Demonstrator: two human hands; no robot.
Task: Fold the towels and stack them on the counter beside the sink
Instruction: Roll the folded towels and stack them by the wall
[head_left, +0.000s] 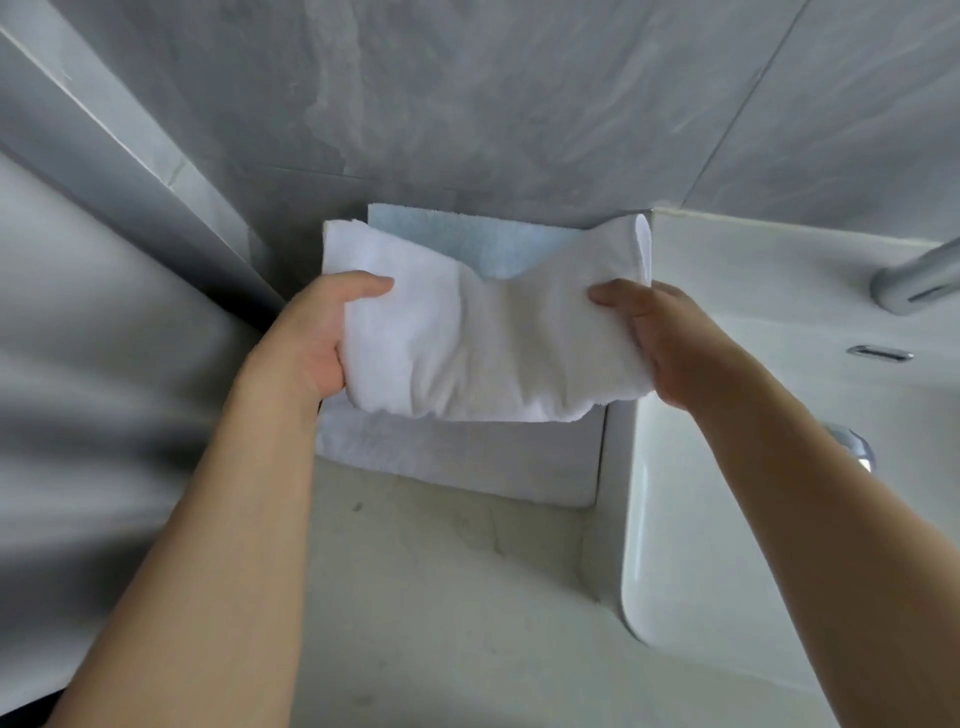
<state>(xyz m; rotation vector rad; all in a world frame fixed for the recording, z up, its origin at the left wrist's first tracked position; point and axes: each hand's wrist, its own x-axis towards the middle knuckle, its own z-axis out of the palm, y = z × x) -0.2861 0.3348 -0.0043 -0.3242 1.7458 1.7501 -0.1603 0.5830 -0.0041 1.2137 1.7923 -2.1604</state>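
Note:
A folded white towel (488, 343) hangs between my two hands, sagging in the middle, just above the counter. My left hand (322, 332) grips its left edge, thumb on top. My right hand (660, 338) grips its right edge the same way. Under it a light blue towel (483, 249) lies folded against the wall. Another pale folded towel (467, 457) shows below the white one, lying flat on the counter (441, 597) beside the sink (691, 519).
The white sink basin fills the right side, with a chrome faucet (914, 280) at the upper right and an overflow slot (880, 353) below it. A grey tiled wall (493, 104) stands behind the towels. A blurred grey surface runs along the left.

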